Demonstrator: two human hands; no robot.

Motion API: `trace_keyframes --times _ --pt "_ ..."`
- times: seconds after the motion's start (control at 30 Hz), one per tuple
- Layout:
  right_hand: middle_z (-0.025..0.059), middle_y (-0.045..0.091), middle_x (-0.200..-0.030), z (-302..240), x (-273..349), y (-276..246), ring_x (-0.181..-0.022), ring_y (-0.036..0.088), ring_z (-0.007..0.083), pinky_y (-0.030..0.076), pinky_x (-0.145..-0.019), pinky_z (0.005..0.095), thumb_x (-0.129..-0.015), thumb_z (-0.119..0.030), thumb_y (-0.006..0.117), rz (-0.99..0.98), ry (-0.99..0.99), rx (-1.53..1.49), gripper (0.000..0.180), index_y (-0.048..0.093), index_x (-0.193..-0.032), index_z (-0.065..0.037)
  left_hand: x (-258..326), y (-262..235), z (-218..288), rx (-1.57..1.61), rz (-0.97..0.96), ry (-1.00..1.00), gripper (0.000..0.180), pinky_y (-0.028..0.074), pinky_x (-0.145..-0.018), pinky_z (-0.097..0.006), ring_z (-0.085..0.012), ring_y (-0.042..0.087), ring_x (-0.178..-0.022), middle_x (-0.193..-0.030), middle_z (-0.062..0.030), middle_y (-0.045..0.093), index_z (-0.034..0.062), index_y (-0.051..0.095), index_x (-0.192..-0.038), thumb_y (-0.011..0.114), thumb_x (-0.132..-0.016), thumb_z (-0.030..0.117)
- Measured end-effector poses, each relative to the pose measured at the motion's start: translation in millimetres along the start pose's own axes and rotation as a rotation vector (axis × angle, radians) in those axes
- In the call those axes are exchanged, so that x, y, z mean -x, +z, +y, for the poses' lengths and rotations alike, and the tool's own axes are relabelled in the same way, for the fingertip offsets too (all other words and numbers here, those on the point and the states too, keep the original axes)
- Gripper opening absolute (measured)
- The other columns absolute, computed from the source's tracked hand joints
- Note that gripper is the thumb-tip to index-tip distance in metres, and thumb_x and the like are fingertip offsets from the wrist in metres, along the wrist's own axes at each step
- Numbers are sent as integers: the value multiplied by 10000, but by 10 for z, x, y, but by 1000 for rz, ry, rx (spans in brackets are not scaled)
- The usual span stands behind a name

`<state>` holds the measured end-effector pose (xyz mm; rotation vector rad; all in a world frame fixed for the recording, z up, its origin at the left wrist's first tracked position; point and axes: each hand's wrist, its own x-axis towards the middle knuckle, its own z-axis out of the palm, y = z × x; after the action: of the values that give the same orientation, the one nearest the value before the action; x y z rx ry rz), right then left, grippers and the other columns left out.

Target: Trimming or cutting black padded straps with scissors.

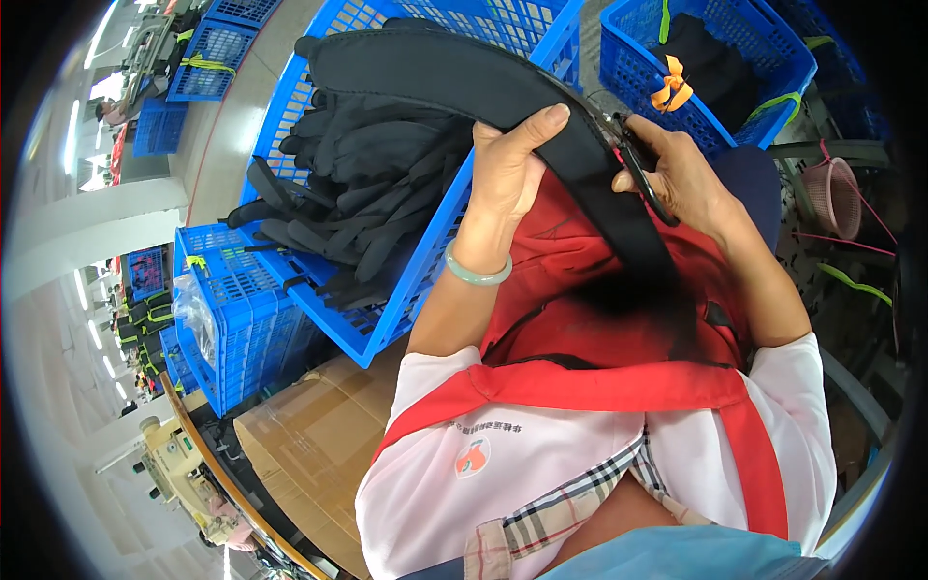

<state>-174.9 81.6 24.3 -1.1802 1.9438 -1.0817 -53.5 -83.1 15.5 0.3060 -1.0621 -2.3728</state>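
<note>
Left hand (505,179) clasped a long black padded fabric strap (503,92), grip pressed around it; right hand (681,174) pinched small black snips (640,169) at its edge, above a blue plastic crate (387,324).

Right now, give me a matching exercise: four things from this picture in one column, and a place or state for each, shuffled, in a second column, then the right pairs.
Things:
1. long black padded strap
2. small black scissors
3. pale green bangle
4. orange ribbon bow

Places or states:
A. on the left wrist
B. tied to the far blue plastic crate
C. gripped by the left hand, running down over the red apron
D. held in the right hand, at the strap's edge

Pairs: 1-C, 2-D, 3-A, 4-B
</note>
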Motion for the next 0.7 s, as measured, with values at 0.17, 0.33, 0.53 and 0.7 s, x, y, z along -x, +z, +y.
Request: trace_keyframes --times 0.17,0.33,0.53,0.7 --pt "48 419 -703 113 -22 24 -680 395 133 399 -609 302 -786 -391 764 8 -68 -152 509 543 -931 44 -27 44 -43 -6 -10 -12 153 525 -776 -282 -135 645 -815 -890 -45 676 32 671 -939 700 -806 -36" --pt "-3 425 -706 50 -86 -51 -687 388 89 375 -589 263 -813 -384 748 49 -112 -125 460 561 -913 24 -96 108 -10 -18 -27 -23 152 518 -783 -279 -132 641 -825 -903 -42 670 29 666 -941 707 -806 -27" --pt "-7 495 -650 -160 -209 -213 -585 452 70 380 -547 223 -852 -392 714 94 -5 -360 393 564 -895 -31 -369 384 476 -170 -123 121 162 524 -741 -267 -133 639 -771 -862 -38 665 6 654 -948 729 -806 22" --pt "10 541 -653 -80 -264 -362 -570 527 72 424 -550 216 -874 -333 695 322 -247 -615 324 565 -891 -37 -333 552 1044 -926 -363 -143 275 513 -696 -268 -111 624 -739 -840 -53 682 -37 679 -940 792 -724 89"
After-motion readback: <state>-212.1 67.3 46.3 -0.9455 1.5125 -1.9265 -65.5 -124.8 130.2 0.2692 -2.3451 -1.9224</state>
